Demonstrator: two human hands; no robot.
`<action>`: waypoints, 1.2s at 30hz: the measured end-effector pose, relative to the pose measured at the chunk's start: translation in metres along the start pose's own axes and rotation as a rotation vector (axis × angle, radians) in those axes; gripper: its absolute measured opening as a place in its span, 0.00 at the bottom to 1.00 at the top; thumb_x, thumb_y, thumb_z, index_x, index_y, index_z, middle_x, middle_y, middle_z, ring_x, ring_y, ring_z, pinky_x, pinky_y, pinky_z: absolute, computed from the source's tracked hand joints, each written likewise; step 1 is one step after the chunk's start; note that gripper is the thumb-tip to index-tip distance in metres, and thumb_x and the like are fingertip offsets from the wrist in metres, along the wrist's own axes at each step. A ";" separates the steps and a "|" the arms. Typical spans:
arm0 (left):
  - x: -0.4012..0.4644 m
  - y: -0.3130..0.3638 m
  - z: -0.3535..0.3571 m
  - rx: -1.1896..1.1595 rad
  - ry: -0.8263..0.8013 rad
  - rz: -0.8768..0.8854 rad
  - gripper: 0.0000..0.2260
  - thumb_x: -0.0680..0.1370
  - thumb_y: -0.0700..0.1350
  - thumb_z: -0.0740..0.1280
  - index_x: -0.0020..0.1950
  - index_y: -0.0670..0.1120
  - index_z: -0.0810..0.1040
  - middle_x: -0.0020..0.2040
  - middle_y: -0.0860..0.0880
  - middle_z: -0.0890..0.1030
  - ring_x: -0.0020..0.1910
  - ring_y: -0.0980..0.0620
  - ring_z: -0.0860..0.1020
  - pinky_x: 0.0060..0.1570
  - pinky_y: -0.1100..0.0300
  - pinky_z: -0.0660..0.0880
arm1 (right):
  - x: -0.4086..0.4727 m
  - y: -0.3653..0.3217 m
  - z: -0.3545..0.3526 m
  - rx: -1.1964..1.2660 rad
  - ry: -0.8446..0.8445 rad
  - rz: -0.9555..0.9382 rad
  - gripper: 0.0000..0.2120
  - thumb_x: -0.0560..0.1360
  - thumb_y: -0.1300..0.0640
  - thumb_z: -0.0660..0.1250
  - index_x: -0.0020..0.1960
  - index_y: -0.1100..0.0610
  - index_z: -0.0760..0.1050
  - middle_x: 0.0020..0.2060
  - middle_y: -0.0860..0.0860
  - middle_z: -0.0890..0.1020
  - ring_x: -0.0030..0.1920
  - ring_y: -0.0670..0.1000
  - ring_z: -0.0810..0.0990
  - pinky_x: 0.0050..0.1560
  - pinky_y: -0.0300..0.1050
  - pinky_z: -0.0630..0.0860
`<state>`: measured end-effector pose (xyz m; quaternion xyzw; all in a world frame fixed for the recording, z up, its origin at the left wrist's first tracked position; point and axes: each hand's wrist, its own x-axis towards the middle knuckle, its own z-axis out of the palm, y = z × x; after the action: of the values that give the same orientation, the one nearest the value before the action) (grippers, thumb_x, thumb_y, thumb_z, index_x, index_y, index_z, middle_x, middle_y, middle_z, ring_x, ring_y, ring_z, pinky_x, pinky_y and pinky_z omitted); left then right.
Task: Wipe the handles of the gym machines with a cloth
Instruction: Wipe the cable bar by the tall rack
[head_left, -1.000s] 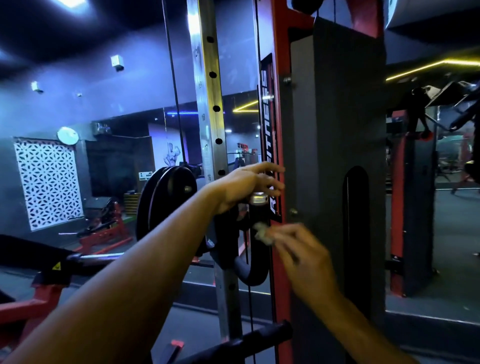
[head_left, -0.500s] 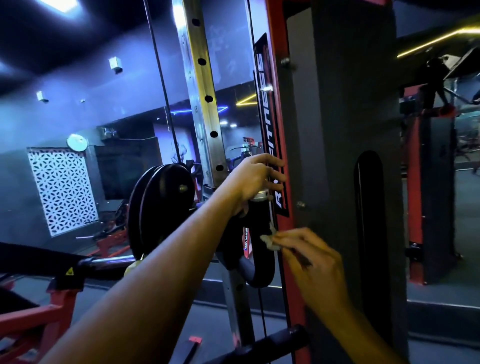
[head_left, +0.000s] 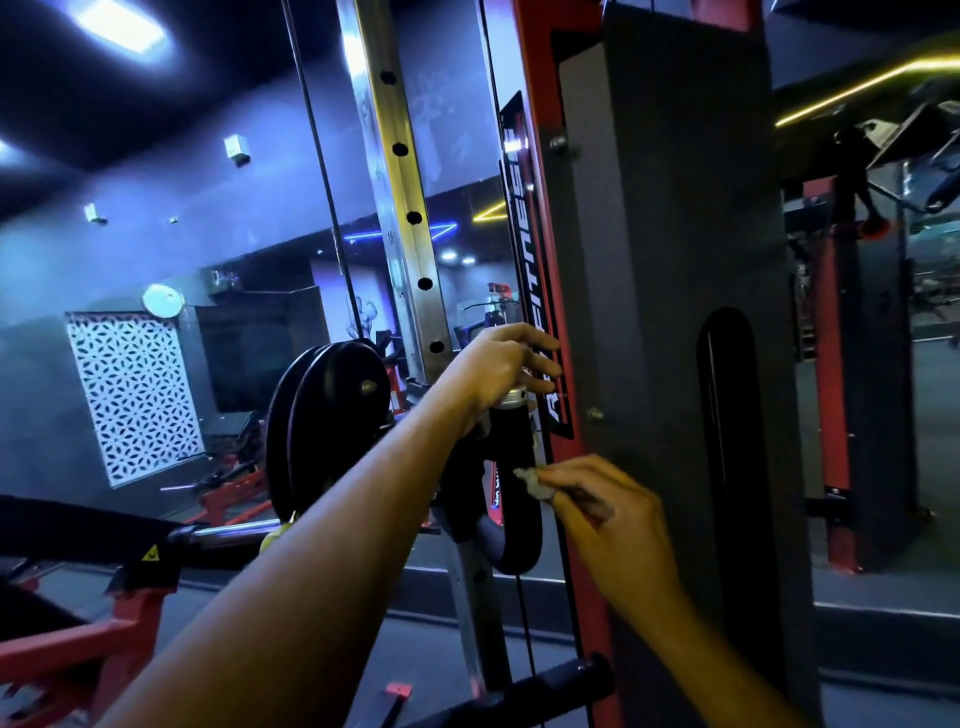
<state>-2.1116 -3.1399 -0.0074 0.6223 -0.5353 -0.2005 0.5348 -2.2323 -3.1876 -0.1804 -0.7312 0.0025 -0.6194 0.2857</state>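
Note:
A black cable handle (head_left: 511, 441) with a silver end cap hangs beside the red frame post (head_left: 540, 270), and its strap loop (head_left: 511, 545) curves below. My left hand (head_left: 501, 366) grips the handle's top over the cap. My right hand (head_left: 608, 514) pinches a small pale cloth (head_left: 532, 480) against the right side of the black grip. Most of the cloth is hidden inside my fingers.
A grey weight-stack cover (head_left: 665, 312) stands right behind the handle. A holed steel upright (head_left: 405, 208) and black weight plates (head_left: 332, 415) are to the left. A thin cable (head_left: 522, 613) drops to a black roller bar (head_left: 545, 686). Red machine frames (head_left: 78, 654) sit low left.
My right hand with the cloth has slid a little lower along the black grip. My left hand keeps its hold on the handle's top. My view has shifted slightly.

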 end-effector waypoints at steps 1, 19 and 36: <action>0.001 0.001 0.001 -0.007 0.004 0.003 0.15 0.81 0.27 0.53 0.58 0.37 0.77 0.44 0.40 0.81 0.38 0.45 0.81 0.32 0.59 0.81 | 0.008 0.000 -0.005 0.036 0.007 0.043 0.11 0.74 0.70 0.72 0.53 0.59 0.84 0.51 0.47 0.84 0.53 0.48 0.84 0.54 0.43 0.81; 0.009 -0.001 0.000 0.000 -0.029 0.006 0.22 0.77 0.23 0.48 0.60 0.36 0.76 0.44 0.40 0.81 0.36 0.46 0.80 0.27 0.61 0.76 | 0.042 -0.030 -0.017 0.108 -0.027 0.345 0.08 0.76 0.63 0.73 0.50 0.52 0.86 0.44 0.46 0.87 0.46 0.44 0.85 0.48 0.38 0.80; 0.002 -0.001 -0.002 0.016 -0.038 0.044 0.17 0.80 0.25 0.53 0.57 0.38 0.78 0.45 0.42 0.82 0.39 0.47 0.81 0.34 0.60 0.79 | 0.051 -0.040 -0.004 0.127 -0.023 0.482 0.09 0.80 0.61 0.67 0.51 0.49 0.84 0.41 0.47 0.87 0.42 0.42 0.84 0.42 0.37 0.78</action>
<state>-2.1092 -3.1412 -0.0068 0.6106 -0.5605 -0.1962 0.5240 -2.2380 -3.1742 -0.1174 -0.6971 0.1347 -0.5240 0.4706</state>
